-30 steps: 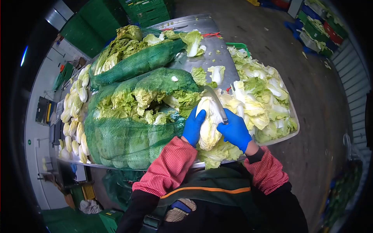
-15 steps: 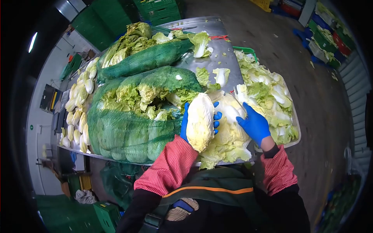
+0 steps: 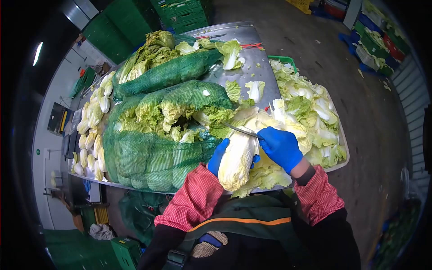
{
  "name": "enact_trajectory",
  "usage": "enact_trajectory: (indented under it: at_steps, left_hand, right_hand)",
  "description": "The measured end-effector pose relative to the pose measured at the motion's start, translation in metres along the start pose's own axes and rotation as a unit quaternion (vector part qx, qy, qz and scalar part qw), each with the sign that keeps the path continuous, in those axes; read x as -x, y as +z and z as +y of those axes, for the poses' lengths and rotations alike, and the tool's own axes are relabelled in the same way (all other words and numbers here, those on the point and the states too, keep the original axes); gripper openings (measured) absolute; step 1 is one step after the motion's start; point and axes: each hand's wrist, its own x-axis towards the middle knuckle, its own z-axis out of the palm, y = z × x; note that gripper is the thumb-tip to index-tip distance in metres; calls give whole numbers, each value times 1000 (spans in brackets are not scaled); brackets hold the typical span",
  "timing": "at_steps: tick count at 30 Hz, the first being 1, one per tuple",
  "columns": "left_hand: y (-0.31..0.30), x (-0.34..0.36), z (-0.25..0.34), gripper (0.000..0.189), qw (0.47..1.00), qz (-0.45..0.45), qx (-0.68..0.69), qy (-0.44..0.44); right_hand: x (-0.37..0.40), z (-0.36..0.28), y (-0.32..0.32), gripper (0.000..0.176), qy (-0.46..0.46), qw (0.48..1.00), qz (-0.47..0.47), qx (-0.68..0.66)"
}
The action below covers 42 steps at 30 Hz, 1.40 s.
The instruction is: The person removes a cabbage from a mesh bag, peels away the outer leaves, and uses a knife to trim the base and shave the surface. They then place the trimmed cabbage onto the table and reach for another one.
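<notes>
My left hand [image 3: 218,156], in a blue glove, grips a pale napa cabbage [image 3: 236,157] from the left and holds it over the front edge of the steel table [image 3: 252,45]. In a blue glove too, my right hand [image 3: 281,147] is closed on a knife [image 3: 240,130]. The blade points left and lies across the top end of the cabbage. Cut leaves [image 3: 270,173] lie under the cabbage.
Green net sacks [image 3: 153,153] full of cabbages fill the table's left and middle. Trimmed cabbages [image 3: 90,121] lie in a row at the far left. A tray of cut leaves [image 3: 310,112] stands at the right. Green crates [image 3: 180,13] are stacked behind.
My right hand, which reached into the leaf pile half a second ago, has come back to the cabbage with the knife. The cabbage has tilted and moved slightly lower.
</notes>
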Motion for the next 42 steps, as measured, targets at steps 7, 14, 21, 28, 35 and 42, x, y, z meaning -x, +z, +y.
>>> enact_trajectory:
  at_steps: [7,14,21,28,35,42]
  left_hand:
    - [-7,4,34,98,981,-184,-21,61]
    - [-12,-4,41,95,985,-114,12,129]
    - [-15,1,43,85,969,-42,-41,239]
    - [-53,1,63,71,969,-70,9,237]
    - [-27,15,68,62,970,6,-54,238]
    - [-9,86,112,71,944,-11,-173,281]
  right_hand:
    - [26,18,28,22,232,957,-70,-161]
    - [-19,-57,-5,24,162,914,-6,-371]
    - [-19,-111,11,33,47,972,-9,-232]
    - [-8,-93,-11,26,252,780,-233,-524]
    - [-33,-91,48,79,105,959,-36,-262]
    - [-88,-142,65,57,212,833,-85,-503]
